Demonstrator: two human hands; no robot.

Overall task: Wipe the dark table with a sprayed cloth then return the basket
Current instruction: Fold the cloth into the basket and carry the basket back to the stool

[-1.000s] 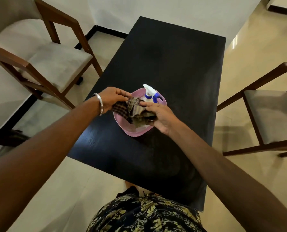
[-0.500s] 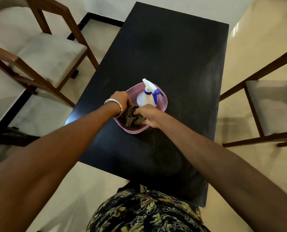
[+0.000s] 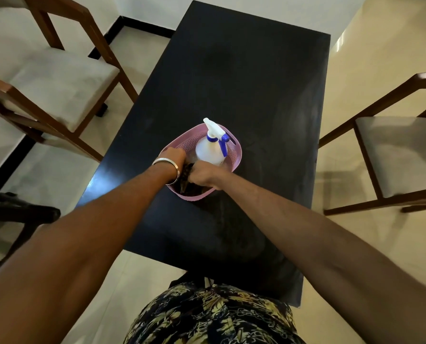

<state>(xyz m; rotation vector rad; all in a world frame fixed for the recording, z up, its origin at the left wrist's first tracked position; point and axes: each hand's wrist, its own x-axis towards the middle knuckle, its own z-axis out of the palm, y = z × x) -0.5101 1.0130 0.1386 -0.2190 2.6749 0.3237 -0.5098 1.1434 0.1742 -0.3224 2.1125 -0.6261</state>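
A pink perforated basket [image 3: 234,155] sits on the dark table [image 3: 244,78], near its middle. Inside stands a white spray bottle [image 3: 210,151] with a blue trigger. A dark checked cloth [image 3: 188,178] lies bunched in the near part of the basket, mostly hidden by my hands. My left hand [image 3: 173,158], with a silver bangle on the wrist, reaches down into the basket's left side with fingers on the cloth. Fisted around the cloth, my right hand [image 3: 204,175] is in the basket just right of it.
A wooden chair with a pale cushion [image 3: 58,75] stands left of the table, another wooden chair [image 3: 400,150] to its right. A dark object [image 3: 21,212] lies on the tiled floor at left. A white wall with black skirting runs behind the table.
Both hands have gone from holding the cloth above the basket to pushing it down inside. The cloth is now bunched low in the basket. The bottle has stayed in place.
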